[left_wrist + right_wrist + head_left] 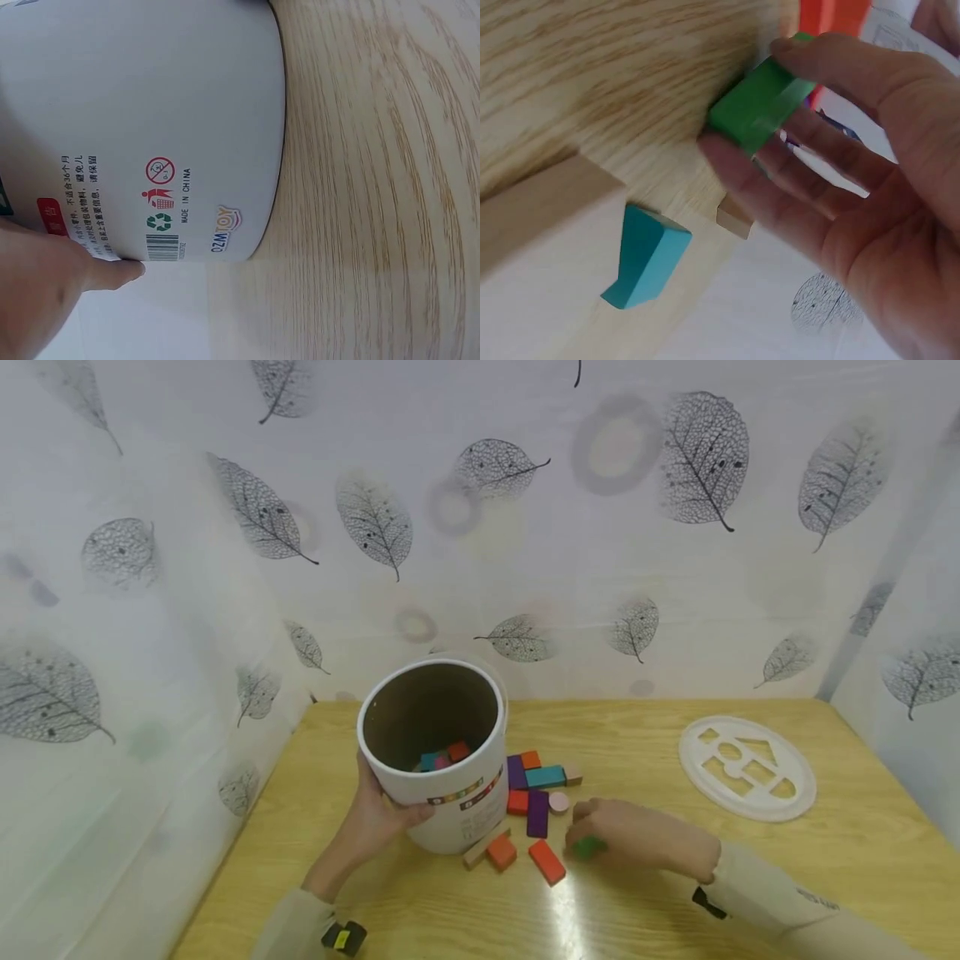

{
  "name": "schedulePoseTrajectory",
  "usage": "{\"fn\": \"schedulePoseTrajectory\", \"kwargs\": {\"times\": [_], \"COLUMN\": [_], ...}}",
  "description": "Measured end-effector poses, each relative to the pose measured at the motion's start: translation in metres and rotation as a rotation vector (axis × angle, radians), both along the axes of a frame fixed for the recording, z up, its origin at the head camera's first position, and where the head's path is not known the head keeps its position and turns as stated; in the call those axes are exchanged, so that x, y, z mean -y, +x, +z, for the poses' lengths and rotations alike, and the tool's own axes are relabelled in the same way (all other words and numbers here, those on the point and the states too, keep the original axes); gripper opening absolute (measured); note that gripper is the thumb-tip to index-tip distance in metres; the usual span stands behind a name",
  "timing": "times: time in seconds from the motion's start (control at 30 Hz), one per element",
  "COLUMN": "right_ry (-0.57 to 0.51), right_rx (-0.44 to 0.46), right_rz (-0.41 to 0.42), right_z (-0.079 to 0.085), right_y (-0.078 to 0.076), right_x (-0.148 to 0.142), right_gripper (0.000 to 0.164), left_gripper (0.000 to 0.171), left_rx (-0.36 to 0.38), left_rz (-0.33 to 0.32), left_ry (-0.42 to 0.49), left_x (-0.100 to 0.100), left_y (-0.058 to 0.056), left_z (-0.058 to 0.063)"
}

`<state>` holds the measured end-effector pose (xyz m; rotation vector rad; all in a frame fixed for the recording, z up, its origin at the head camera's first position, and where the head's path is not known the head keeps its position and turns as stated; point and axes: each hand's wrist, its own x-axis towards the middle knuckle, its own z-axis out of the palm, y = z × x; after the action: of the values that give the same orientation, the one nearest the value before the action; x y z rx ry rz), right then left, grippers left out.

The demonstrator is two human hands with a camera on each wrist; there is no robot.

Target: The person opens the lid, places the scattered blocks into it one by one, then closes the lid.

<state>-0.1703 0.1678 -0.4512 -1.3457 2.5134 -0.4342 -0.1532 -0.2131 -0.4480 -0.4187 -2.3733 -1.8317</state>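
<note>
A white cylindrical bucket (457, 802) with printed labels stands on the wooden table, with several coloured blocks (442, 760) inside. My left hand (378, 818) grips its near left side, the thumb lying along the printed wall; the left wrist view shows that thumb beside the barcode. Right of the bucket, my right hand (618, 835) pinches a green block (757, 105) between thumb and fingers, low over the table. Nearest to that hand lie a red block (547, 862), a purple block (537, 814) and a pale pink round piece (558, 802).
Beside the bucket lie a teal block (546, 777), an orange block (502, 852), a plain wooden strip (480, 852) and several other pieces. A white disc with shaped cut-outs (798, 777) rests at the table's right. Leaf-patterned cloth (555, 560) hangs behind and at the sides.
</note>
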Motion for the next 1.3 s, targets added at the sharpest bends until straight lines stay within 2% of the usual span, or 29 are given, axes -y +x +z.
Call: {"fn": "schedulePoseTrajectory", "kwargs": {"times": [0.13,0.3,0.43,0.5,0.6,0.7,0.83,1.07,1.3], "right_ry": [-0.229,-0.600,-0.803,-0.872,-0.940,-0.996,-1.065,-1.072,-1.110], "right_rx": [0.033,-0.051,-0.048,-0.038,-0.031,-0.018,-0.045,-0.076,-0.089], "right_rz": [-0.012,-0.031,-0.089,-0.109,-0.131,-0.121,-0.078,-0.117,-0.089], "right_z": [0.003,0.007,0.006,0.007,0.012,0.019,0.024,0.025,0.031], "right_y": [-0.004,-0.008,-0.010,-0.011,-0.012,-0.013,-0.013,-0.012,-0.018], "right_x": [-0.005,-0.008,-0.014,-0.018,-0.023,-0.028,-0.032,-0.037,-0.036], "right_gripper": [0.030,0.037,0.042,0.045,0.049,0.049,0.050,0.052,0.051], "left_gripper": [0.130,0.131,0.132,0.131,0.131,0.131,0.130,0.130,0.132], "left_rx": [-0.011,-0.015,-0.005,-0.006,-0.011,-0.011,-0.008,-0.008,-0.014], "left_rz": [-0.011,-0.010,-0.004,-0.002,-0.004,-0.007,-0.008,-0.006,-0.006], "left_ry": [0.000,-0.007,-0.023,-0.030,-0.030,-0.028,-0.029,-0.026,-0.006], "left_x": [0.000,0.000,0.000,0.000,0.001,0.001,0.002,0.002,0.002], "left_y": [-0.001,-0.002,-0.001,-0.001,-0.001,-0.001,-0.001,0.000,0.000], "left_z": [0.001,0.004,0.004,0.003,0.003,0.003,0.001,0.001,0.000]}}
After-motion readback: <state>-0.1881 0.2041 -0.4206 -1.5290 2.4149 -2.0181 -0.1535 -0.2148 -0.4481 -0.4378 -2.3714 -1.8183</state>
